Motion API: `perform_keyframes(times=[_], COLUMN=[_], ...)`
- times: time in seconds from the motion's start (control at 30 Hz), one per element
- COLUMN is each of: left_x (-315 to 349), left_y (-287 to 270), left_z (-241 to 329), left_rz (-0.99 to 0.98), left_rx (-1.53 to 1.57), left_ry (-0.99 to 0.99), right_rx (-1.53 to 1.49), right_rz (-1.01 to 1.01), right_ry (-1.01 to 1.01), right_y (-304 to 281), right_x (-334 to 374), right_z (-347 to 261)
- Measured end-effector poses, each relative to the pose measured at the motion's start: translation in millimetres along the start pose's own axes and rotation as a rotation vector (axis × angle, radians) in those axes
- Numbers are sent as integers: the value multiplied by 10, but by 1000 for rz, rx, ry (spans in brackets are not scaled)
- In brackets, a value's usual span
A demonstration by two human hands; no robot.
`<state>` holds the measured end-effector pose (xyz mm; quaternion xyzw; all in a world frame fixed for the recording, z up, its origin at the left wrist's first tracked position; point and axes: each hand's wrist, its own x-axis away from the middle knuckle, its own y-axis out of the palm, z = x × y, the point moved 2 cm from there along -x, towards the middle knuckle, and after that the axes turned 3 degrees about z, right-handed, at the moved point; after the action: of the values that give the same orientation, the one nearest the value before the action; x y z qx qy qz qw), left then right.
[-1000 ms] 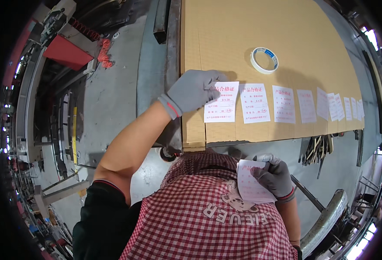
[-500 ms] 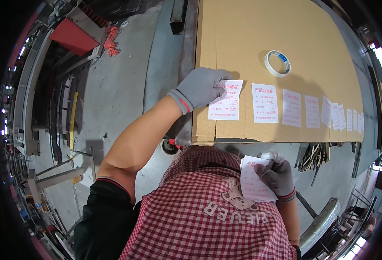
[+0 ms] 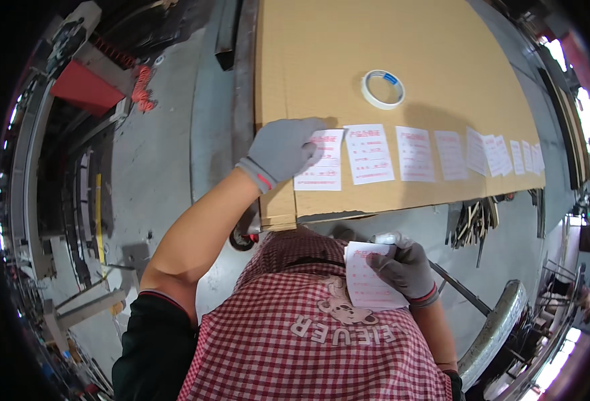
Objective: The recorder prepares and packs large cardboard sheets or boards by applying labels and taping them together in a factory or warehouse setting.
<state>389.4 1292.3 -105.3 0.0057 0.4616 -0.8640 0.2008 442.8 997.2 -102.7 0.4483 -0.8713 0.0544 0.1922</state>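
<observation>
My left hand (image 3: pixel 285 152), in a grey glove, lies over the upper left part of a white paper label (image 3: pixel 323 170) with red print. Its fingers are closed at the label's edge, over the near left part of a large cardboard sheet (image 3: pixel 335 60). A row of similar labels (image 3: pixel 370 157) runs along the near edge to the right. My right hand (image 3: pixel 405 269), also gloved, pinches a small stack of labels (image 3: pixel 368 284) in front of my checked apron. A roll of white tape (image 3: pixel 383 103) rests on the cardboard beyond the row.
A dark metal edge (image 3: pixel 245 87) borders the cardboard on the left. Thin strips (image 3: pixel 472 224) hang in a bundle below its right side. A wrapped silver tube (image 3: pixel 495 334) stands at lower right; a red machine part (image 3: pixel 84 90) and coiled orange hose (image 3: pixel 142 90) are far left.
The whole view has shifted, so the cardboard appears farther left. The label under my left hand now sits closer to its neighbour. My right hand still holds its stack.
</observation>
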Motion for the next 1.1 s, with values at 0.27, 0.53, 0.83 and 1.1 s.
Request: perform_keyframes(times=[0.27, 0.53, 0.83, 1.1], left_x=[-57, -13, 177, 634], left_y=[-160, -323, -386, -218], left_z=[-18, -288, -187, 896], left_rz=[-32, -47, 254, -383], left_rx=[263, 186, -440, 1144], left_ry=[-114, -128, 88, -208], right_rx=[-35, -56, -47, -146], right_rz=[77, 51, 51, 258], right_ry=[-5, 41, 31, -474], right_y=[-33, -39, 17, 426], right_x=[73, 52, -5, -414], right_z=[47, 47, -100, -882])
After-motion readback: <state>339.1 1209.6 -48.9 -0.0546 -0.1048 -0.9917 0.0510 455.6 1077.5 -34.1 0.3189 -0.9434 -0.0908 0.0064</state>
